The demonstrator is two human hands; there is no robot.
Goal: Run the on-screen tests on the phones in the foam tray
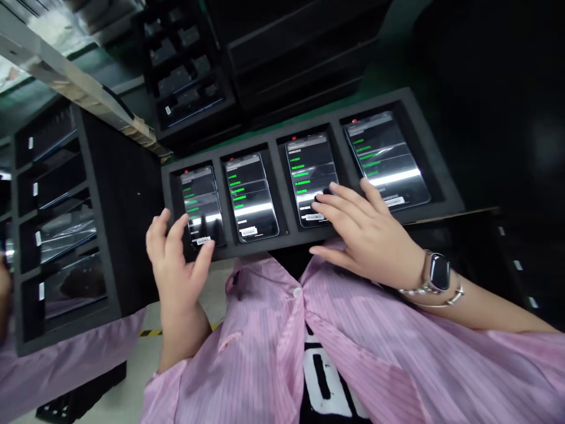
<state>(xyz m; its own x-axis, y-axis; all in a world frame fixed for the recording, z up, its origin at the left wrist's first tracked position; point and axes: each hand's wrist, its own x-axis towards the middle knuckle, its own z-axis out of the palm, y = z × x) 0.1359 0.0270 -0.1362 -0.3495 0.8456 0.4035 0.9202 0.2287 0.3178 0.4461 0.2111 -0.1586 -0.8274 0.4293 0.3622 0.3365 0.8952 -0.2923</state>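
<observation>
A dark foam tray (pixel 282 238) lies across in front of me, with several lit phones in its slots, green text on their screens. My left hand (pixel 176 259) is at the leftmost phone (pixel 200 200), fingers apart, thumb over its lower edge; whether it touches I cannot tell. The phone beside it (pixel 249 194) lies uncovered. My right hand (pixel 366 229) is stretched out over the lower part of the third phone (pixel 309 171), fingertips at its screen. Further right lies another phone (pixel 384 153), its lower left corner partly behind that hand. Neither hand holds anything.
At the left stands a stack of foam trays (pixel 95 218) with more phones in slots. Another phone tray (pixel 189 112) sits behind, near a pale metal beam (pixel 79 82). Dark trays (pixel 300 47) are stacked at the back. A person's pink sleeve (pixel 88 359) shows lower left.
</observation>
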